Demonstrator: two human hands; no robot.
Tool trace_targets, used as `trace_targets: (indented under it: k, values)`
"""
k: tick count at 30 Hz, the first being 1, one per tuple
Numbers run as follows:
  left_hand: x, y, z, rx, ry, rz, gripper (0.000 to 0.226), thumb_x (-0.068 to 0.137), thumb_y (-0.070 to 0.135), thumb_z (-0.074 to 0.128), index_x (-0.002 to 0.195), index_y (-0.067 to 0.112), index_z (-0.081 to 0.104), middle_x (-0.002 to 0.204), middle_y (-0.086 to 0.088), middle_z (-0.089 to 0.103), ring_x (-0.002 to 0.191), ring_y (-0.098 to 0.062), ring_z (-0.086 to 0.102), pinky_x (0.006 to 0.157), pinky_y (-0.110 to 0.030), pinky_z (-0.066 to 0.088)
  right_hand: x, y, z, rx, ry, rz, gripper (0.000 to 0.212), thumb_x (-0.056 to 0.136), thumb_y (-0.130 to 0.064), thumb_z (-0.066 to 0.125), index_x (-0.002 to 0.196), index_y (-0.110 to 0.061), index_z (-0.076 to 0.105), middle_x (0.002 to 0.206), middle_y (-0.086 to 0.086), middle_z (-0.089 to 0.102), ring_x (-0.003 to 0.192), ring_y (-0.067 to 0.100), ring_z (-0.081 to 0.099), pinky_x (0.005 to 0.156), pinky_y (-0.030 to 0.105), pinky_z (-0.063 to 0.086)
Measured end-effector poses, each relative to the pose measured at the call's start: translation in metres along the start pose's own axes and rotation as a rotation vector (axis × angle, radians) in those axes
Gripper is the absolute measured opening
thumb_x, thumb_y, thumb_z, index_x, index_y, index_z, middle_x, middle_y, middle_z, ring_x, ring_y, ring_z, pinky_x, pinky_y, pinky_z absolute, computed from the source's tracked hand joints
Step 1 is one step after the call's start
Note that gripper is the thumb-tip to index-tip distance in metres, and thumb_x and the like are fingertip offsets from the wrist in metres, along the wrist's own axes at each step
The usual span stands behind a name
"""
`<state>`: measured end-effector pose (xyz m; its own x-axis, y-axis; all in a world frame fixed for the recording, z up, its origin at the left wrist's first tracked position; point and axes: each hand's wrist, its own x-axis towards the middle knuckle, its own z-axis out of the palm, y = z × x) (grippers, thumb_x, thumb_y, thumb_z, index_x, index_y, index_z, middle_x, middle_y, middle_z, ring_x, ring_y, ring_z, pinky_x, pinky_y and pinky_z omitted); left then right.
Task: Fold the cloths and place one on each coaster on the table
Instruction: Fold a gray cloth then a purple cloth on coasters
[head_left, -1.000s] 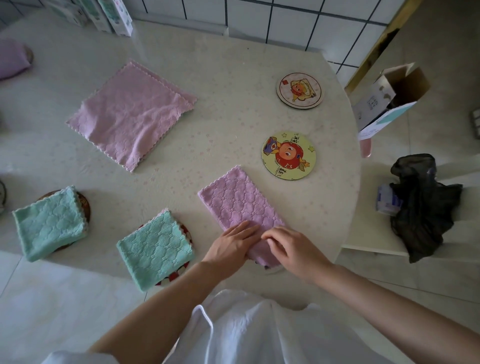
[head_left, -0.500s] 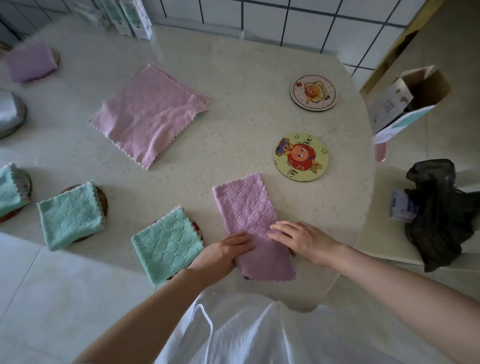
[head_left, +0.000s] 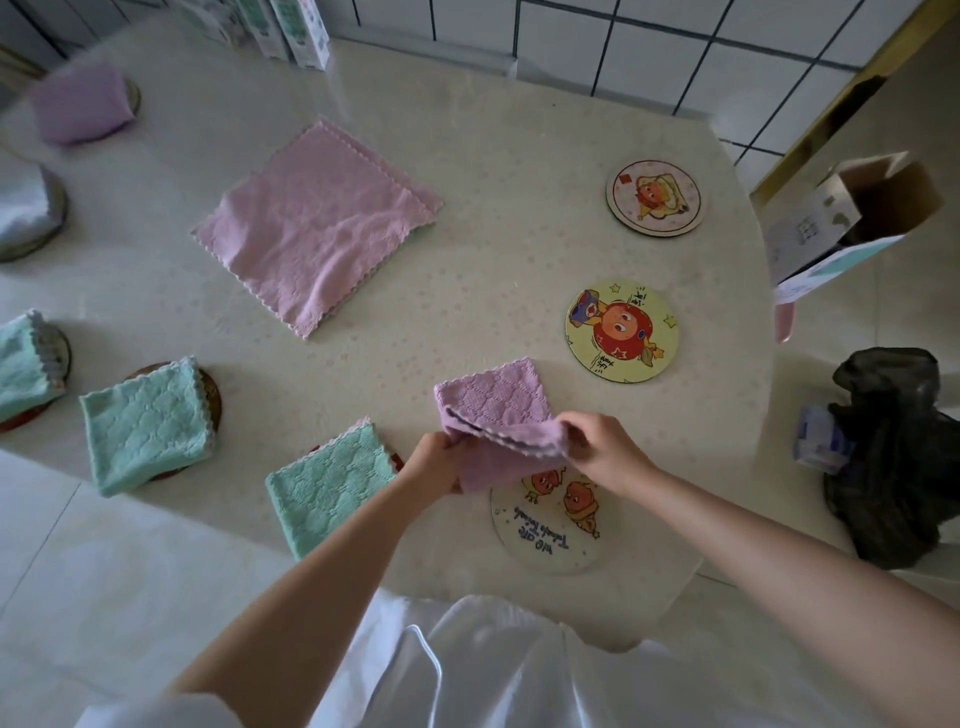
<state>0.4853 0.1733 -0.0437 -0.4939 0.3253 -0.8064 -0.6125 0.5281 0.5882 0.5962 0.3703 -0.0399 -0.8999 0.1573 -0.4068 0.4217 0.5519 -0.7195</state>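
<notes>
From my feed, both hands are pinched shut on the folded purple waffle-textured cloth (head_left: 493, 410): left hand (head_left: 435, 462) on its near-left edge, right hand (head_left: 602, 449) on the near-right. The near half is lifted over the round white cartoon coaster (head_left: 550, 525) at the table's (head_left: 493, 156) near edge. The far end looks like it's resting on the tabletop.
</notes>
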Motion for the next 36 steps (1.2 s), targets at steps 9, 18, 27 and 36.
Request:
trace_targets:
  k: [9, 18, 27, 36]
  values:
    - [0.017, 0.004, 0.002, 0.015, 0.14, -0.074, 0.033, 0.095, 0.034, 0.054, 0.102, 0.002, 0.061, 0.094, -0.015, 0.066, 0.082, -0.029, 0.067, 0.057, -0.036, 0.059, 0.04, -0.012, 0.006, -0.031, 0.074, 0.282, 0.037, 0.096, -0.029, 0.05, 0.062, -0.017, 0.042, 0.055, -0.003, 0.044, 0.05, 0.012, 0.039, 0.049, 0.026, 0.029]
    - [0.027, 0.004, 0.0, 0.172, 0.275, 0.068, 0.038, 0.085, 0.046, 0.054, 0.086, 0.009, 0.064, 0.084, -0.012, 0.069, 0.081, -0.032, 0.067, 0.074, -0.049, 0.057, 0.049, -0.01, 0.006, -0.02, 0.062, 0.379, 0.037, 0.093, -0.029, 0.05, 0.06, -0.016, 0.037, 0.053, -0.003, 0.039, 0.05, 0.013, 0.035, 0.05, 0.026, 0.025]
    - [0.035, 0.025, -0.019, 0.15, 0.46, 0.223, 0.012, 0.092, 0.028, 0.057, 0.093, 0.015, 0.058, 0.086, -0.004, 0.067, 0.062, -0.023, 0.066, 0.056, -0.045, 0.059, 0.054, -0.012, 0.007, -0.04, 0.093, 0.392, 0.043, 0.095, -0.034, 0.049, 0.058, -0.016, 0.036, 0.052, -0.002, 0.041, 0.05, 0.015, 0.038, 0.049, 0.029, 0.024]
    - [0.03, 0.026, -0.018, 0.584, 0.598, 0.428, 0.016, 0.093, 0.028, 0.055, 0.106, 0.019, 0.054, 0.108, 0.003, 0.059, 0.074, -0.018, 0.062, 0.065, -0.038, 0.055, 0.056, -0.015, 0.008, -0.05, 0.129, 0.427, 0.039, 0.095, -0.037, 0.048, 0.059, -0.022, 0.042, 0.057, -0.005, 0.048, 0.056, 0.016, 0.047, 0.048, 0.027, 0.029]
